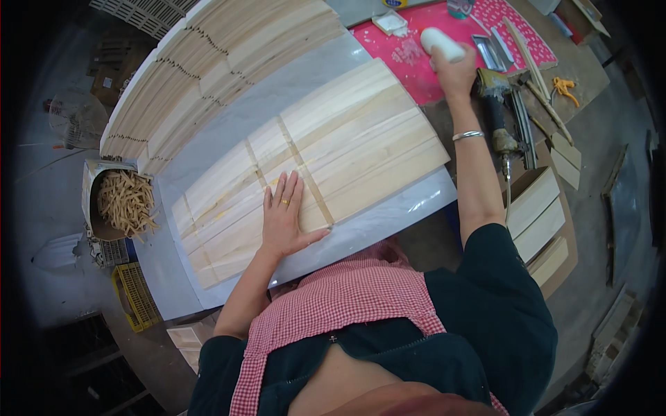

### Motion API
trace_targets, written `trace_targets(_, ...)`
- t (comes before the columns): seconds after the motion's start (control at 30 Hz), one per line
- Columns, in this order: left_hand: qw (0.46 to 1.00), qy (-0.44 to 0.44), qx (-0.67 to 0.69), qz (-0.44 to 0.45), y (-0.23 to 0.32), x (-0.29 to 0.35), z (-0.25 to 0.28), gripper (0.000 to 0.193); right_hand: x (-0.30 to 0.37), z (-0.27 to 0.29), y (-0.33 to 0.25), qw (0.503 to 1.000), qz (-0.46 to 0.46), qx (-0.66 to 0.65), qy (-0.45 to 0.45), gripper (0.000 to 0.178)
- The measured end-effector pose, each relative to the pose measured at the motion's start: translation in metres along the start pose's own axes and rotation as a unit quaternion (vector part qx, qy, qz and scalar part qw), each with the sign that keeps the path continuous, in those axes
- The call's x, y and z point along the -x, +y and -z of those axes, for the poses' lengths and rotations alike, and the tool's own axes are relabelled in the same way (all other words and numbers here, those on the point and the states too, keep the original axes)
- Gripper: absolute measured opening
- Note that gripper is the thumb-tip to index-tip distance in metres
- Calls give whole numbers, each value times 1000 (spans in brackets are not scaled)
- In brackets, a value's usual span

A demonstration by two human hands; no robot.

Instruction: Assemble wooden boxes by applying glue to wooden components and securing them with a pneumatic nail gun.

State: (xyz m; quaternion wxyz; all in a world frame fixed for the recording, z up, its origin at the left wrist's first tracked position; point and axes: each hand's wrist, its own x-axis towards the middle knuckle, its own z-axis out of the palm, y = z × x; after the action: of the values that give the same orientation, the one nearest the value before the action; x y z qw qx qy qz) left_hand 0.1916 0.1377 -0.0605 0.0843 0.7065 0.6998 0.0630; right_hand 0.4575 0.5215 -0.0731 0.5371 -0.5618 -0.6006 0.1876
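A pale wooden panel [374, 132] of joined boards lies on the light grey tabletop [388, 215], with darker strips crossing it. My left hand [283, 220] rests flat on the panel between two strips, fingers stretched out. Over the pink sheet [406, 73] at the far right, my right hand [458, 71] is closed around a white plastic bottle [440, 43]. The bottle is tilted, and its tip cannot be made out. Just right of that hand lies a pneumatic nail gun [494, 104] with its hose.
Stacked thin boards [208, 62] line the table's far left edge. A box of short wood strips [126, 201] stands at the left, above a yellow crate [137, 297]. Orange clamp [565, 90], wood sticks [531, 62] and loose boards [538, 215] lie at the right.
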Motion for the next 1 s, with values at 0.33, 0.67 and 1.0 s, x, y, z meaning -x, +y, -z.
trace_targets(0.33,1000,9,-1,-6,0,-6,-1,120,9,12,3,984,-99,-145,-1,69)
trace_targets(0.67,1000,17,-1,-7,-2,-4,-3,120,11,-5,2,974,-193,-93,-72,77)
trace_targets(1.0,1000,19,-1,-9,-2,-3,-5,120,3,-9,13,983,-158,-63,-69,73)
